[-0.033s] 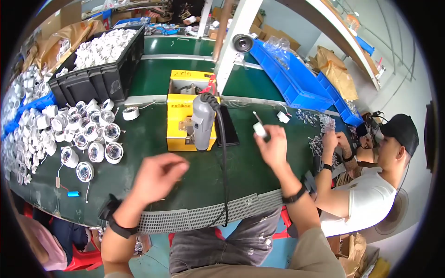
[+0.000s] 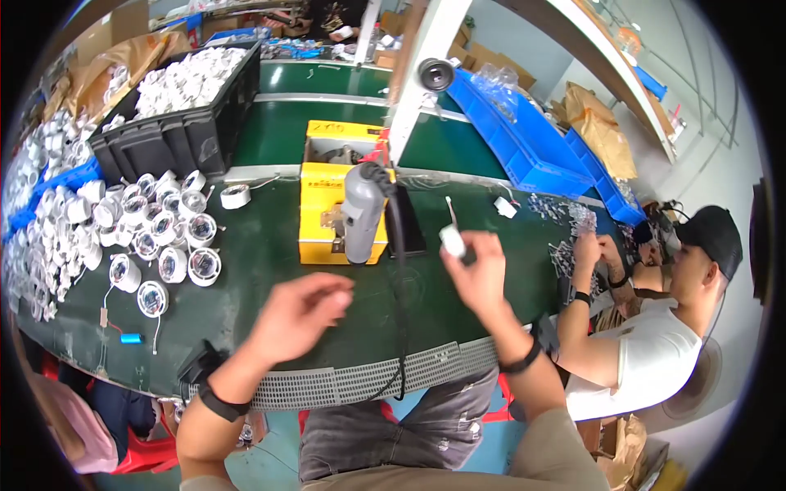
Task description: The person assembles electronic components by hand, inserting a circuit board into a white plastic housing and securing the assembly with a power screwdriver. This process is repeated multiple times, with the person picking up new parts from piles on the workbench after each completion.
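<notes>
Currently, in the head view, your right hand [image 2: 481,274] is pinching a small white part [image 2: 451,241] above the surface [image 2: 237,286], well in from its near edge; closer to that edge, your left hand [image 2: 301,315] is hovering, fingers curving loosely, thumb apart.

- I see a green bench [image 2: 254,245], grey slotted strip [image 2: 327,389] along its front edge
- Left: white round units [image 2: 162,222], piled
- Near them: blue cylinder [image 2: 131,338]
- Centre: yellow box [image 2: 319,217]
- Right: small white piece [image 2: 505,208], scattered tiny parts [image 2: 560,255]
</notes>
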`<state>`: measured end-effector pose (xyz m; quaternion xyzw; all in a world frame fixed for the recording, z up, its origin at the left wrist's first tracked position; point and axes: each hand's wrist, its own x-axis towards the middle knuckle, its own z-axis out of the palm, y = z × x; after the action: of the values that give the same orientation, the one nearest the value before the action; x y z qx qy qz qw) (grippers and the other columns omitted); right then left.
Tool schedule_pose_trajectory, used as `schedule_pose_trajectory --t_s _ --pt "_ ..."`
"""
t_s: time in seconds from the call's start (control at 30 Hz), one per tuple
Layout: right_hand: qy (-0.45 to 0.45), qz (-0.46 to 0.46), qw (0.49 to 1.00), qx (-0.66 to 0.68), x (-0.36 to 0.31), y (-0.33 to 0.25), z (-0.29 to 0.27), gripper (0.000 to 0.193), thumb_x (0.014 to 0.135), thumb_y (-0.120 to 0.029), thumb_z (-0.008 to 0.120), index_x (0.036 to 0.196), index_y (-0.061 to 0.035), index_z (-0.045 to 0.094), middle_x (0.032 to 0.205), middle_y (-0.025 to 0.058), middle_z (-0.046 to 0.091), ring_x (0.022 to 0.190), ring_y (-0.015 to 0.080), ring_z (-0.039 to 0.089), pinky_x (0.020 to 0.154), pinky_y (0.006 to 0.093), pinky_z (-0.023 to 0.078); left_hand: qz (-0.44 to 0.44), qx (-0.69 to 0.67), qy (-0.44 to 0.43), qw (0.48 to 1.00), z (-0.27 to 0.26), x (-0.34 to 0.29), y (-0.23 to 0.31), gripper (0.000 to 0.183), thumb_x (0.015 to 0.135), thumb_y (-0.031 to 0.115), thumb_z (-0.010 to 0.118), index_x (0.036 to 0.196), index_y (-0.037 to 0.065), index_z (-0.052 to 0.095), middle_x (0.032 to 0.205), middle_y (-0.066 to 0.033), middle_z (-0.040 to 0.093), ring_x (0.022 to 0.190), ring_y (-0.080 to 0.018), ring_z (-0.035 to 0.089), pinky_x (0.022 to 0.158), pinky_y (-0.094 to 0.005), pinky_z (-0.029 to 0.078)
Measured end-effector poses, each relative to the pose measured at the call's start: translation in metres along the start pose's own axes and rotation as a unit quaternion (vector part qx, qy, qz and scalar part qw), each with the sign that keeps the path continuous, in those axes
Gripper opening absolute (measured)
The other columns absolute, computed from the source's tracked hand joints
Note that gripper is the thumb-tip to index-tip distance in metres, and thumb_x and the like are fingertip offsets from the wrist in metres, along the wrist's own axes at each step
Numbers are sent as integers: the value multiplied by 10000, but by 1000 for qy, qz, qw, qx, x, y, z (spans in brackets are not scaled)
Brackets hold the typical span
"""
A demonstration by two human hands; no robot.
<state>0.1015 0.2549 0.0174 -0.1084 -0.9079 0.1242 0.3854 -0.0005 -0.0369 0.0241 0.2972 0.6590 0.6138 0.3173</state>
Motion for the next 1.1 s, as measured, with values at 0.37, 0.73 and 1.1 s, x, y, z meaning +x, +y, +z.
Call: schedule_pose_trajectory --t_s 0.37,0.73,1.1 --pt "16 -54 941 333 -25 -87 14 639 706 -216 791 1209 -15 453 1153 155 450 1037 258 506 931 381 411 7 -410 -174 895 20 13 -15 430 1027 197 381 1389 -33 351 1277 -143 529 1145 -240 560 991 -376 452" --pt "-178 -74 872 450 -16 -117 38 1037 804 -343 746 1492 -86 14 1418 227 313 1179 326 493 933 429 466 -3 -374 -116 920 16 9 -7 490 1015 303 425 1385 -11 361 1265 -123 527 1127 -206 565 953 -364 478" --pt "-384 323 609 614 -10 -81 31 231 918 -149 621 1067 26 608 893 77 650 815 135 615 719 262 490 3 -55 91 994 14 14 -12 638 1020 507 180 1092 12 577 746 -35 587 531 -85 463 467 -212 358"
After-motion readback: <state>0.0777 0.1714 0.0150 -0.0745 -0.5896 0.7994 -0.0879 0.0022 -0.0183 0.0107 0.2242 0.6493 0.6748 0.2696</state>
